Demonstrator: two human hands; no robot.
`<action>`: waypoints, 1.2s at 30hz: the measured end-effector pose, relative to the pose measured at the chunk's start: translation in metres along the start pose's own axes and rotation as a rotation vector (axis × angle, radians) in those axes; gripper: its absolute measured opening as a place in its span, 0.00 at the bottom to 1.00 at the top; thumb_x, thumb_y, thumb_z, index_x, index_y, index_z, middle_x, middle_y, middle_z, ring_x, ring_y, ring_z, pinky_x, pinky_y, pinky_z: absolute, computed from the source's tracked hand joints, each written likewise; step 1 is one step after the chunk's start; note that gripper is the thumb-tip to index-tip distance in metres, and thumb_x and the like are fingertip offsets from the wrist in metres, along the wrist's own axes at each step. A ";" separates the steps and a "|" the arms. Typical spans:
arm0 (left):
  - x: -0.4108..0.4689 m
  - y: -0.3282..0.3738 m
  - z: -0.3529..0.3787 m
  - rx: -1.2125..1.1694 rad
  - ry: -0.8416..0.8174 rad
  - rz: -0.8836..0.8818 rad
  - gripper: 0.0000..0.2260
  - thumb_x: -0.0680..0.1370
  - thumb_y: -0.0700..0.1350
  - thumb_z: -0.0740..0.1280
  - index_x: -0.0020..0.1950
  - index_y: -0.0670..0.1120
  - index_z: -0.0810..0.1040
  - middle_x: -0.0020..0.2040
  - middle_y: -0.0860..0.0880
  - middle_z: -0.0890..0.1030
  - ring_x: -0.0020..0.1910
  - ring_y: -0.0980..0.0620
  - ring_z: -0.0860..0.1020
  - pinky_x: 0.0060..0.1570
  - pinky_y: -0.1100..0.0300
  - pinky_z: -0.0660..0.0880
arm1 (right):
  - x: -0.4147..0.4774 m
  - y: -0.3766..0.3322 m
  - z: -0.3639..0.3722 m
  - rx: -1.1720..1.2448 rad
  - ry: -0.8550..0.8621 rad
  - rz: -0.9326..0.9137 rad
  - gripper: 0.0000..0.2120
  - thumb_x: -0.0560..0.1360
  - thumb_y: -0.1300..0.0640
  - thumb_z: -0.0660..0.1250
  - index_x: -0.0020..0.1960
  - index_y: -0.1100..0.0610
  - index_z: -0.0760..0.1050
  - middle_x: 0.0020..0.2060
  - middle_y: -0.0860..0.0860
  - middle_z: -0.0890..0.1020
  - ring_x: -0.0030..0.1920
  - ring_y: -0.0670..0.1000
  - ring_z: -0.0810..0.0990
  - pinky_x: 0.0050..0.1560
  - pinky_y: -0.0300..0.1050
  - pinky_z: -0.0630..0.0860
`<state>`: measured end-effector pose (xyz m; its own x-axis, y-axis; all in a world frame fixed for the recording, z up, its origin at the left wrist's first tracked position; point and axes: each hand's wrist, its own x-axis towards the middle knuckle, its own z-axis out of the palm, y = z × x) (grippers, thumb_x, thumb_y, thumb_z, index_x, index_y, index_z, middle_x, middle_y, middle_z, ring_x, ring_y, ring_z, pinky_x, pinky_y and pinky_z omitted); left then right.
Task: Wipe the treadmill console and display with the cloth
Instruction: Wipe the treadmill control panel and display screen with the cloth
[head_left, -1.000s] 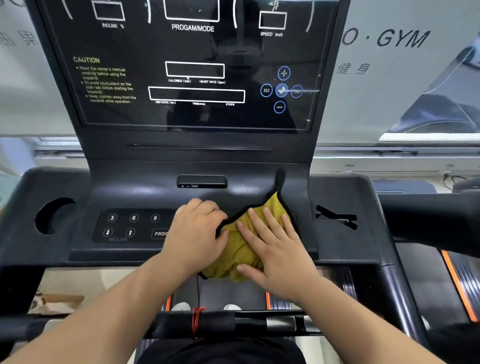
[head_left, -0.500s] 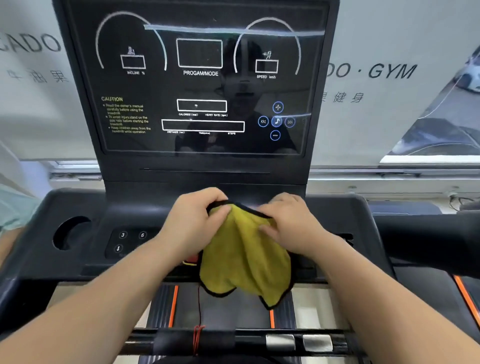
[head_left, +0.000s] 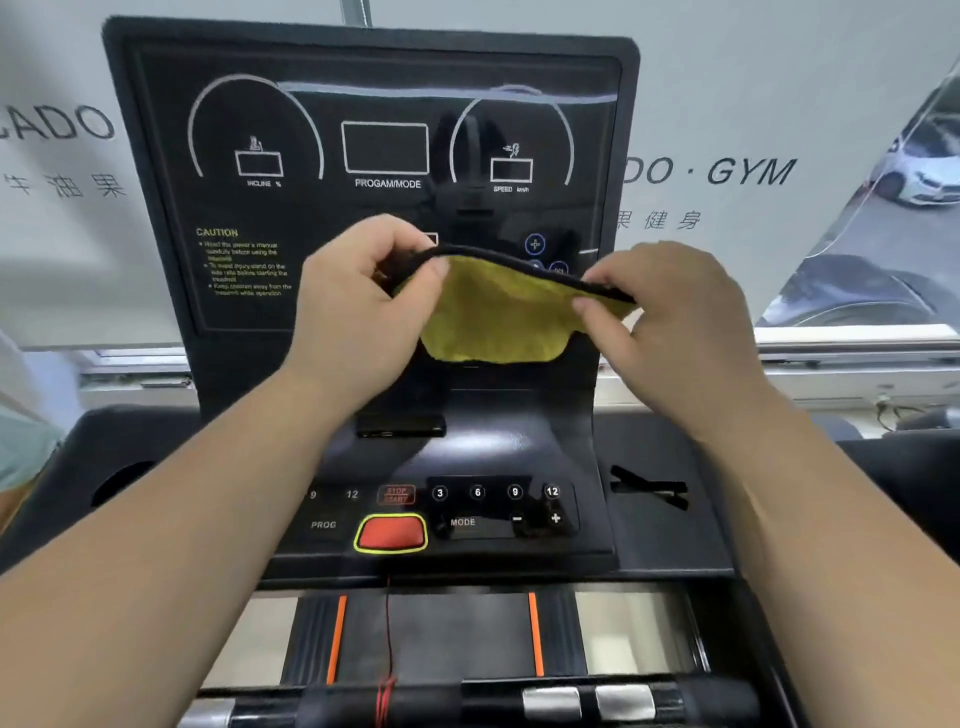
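Gym lettering (head_left: 750, 171) covers the wall (head_left: 779, 78) behind the black treadmill display (head_left: 384, 156). In front of the display's lower half, left hand (head_left: 353, 317) and right hand (head_left: 670, 322) hold a yellow cloth (head_left: 493, 317) spread between them, fingers (head_left: 589, 305) pinching its black-trimmed top edge. Below the display lies the button console (head_left: 467, 519).

The black console (head_left: 670, 545) sloped toward me. On its panel I made out round number keys (head_left: 496, 492) beside a red button (head_left: 390, 533) rimmed in yellow. A thin red cord (head_left: 388, 634) dropped below it, and a cup hole (head_left: 122, 486) sat far left.
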<state>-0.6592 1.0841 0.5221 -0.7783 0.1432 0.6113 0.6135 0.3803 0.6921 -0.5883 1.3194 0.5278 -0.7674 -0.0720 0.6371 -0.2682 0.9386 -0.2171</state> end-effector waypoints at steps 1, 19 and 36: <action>-0.008 -0.003 0.001 -0.005 -0.061 0.009 0.05 0.75 0.38 0.73 0.42 0.46 0.80 0.38 0.58 0.79 0.37 0.64 0.76 0.41 0.73 0.69 | -0.009 -0.001 -0.001 -0.023 -0.043 -0.025 0.07 0.73 0.51 0.69 0.43 0.54 0.82 0.33 0.51 0.80 0.36 0.57 0.75 0.40 0.47 0.64; -0.153 -0.085 0.020 0.305 -0.914 0.050 0.11 0.70 0.58 0.69 0.43 0.51 0.83 0.40 0.55 0.81 0.41 0.52 0.78 0.45 0.58 0.76 | -0.163 -0.031 0.138 -0.054 -0.434 0.166 0.19 0.75 0.43 0.63 0.55 0.55 0.81 0.49 0.52 0.80 0.48 0.59 0.78 0.45 0.56 0.78; -0.101 -0.094 0.071 0.594 -0.602 -0.079 0.09 0.75 0.50 0.65 0.43 0.46 0.81 0.39 0.46 0.81 0.41 0.41 0.79 0.40 0.52 0.76 | -0.179 0.003 0.134 0.005 -0.363 0.258 0.25 0.75 0.48 0.67 0.69 0.57 0.78 0.65 0.56 0.82 0.61 0.59 0.82 0.60 0.57 0.79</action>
<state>-0.6483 1.0991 0.3678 -0.8575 0.4938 0.1446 0.5134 0.8021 0.3052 -0.5298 1.2900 0.3139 -0.9640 0.0497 0.2613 -0.0435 0.9397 -0.3391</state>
